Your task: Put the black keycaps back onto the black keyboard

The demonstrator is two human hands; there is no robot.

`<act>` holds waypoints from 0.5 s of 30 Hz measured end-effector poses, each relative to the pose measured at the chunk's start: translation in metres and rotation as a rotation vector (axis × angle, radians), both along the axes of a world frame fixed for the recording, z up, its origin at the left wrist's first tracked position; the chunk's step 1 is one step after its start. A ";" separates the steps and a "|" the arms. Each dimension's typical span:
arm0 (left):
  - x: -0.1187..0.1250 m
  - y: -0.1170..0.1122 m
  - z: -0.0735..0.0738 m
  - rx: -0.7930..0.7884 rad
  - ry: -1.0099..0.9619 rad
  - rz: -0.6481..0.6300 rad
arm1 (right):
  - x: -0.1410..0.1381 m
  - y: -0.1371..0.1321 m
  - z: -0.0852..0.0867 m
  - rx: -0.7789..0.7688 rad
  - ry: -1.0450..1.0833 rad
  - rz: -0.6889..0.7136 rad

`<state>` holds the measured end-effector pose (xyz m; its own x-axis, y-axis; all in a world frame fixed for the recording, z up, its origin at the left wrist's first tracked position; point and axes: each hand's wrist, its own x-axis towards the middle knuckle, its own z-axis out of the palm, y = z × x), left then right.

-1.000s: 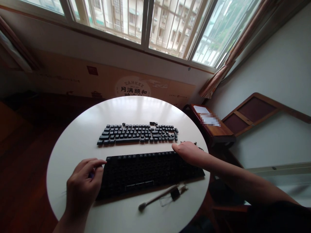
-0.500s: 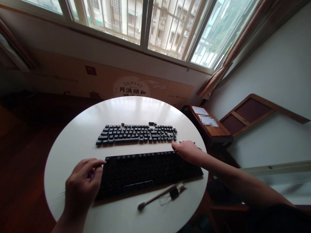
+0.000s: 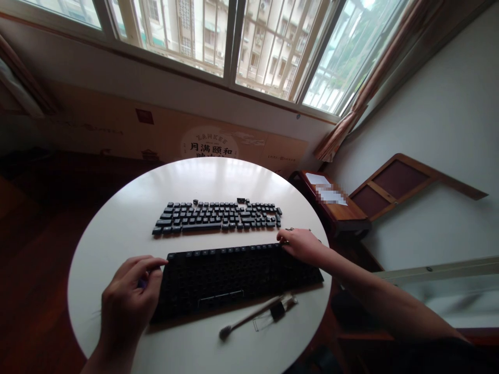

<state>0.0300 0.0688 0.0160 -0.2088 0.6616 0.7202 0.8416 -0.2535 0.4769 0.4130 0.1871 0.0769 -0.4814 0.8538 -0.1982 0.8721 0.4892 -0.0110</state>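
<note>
A black keyboard [image 3: 237, 275] lies on the white round table, mostly without keycaps, a row of caps along its far edge. My left hand [image 3: 130, 301] is curled at the keyboard's left end, fingertips near its far-left corner. A small purple bit shows between the thumb and fingers, and thin bristle-like strands stick out behind; the object is mostly hidden. My right hand [image 3: 302, 246] has its fingers pinched together over the right part of the cap row. Something small and yellow-green shows under them, too small to name. Beyond the keyboard, loose keycaps [image 3: 202, 227] are laid out in rows.
In front of the keyboard lie a brush [image 3: 249, 317] with dark bristles and a wire tool with a black block [image 3: 277, 310]. The table [image 3: 109, 239] has a curved edge all round. A wooden side table [image 3: 343, 210] with papers stands to the right, below the window wall.
My right hand has lowered slightly onto the cap row, its fingertips shifting a little right relative to the keyboard. My left hand stays at the keyboard's left end. The whole view has shifted slightly.
</note>
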 end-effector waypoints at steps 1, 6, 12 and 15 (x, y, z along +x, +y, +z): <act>0.000 0.000 -0.001 -0.008 -0.003 -0.003 | 0.007 -0.001 -0.005 -0.007 0.086 -0.038; 0.000 0.002 -0.003 -0.047 -0.013 0.002 | 0.028 -0.002 -0.026 -0.021 0.409 -0.059; 0.009 0.002 0.002 -0.058 -0.015 0.048 | 0.044 0.006 -0.036 -0.116 0.611 -0.060; 0.011 0.003 0.000 -0.097 -0.039 0.085 | 0.051 0.010 -0.036 -0.176 0.672 -0.109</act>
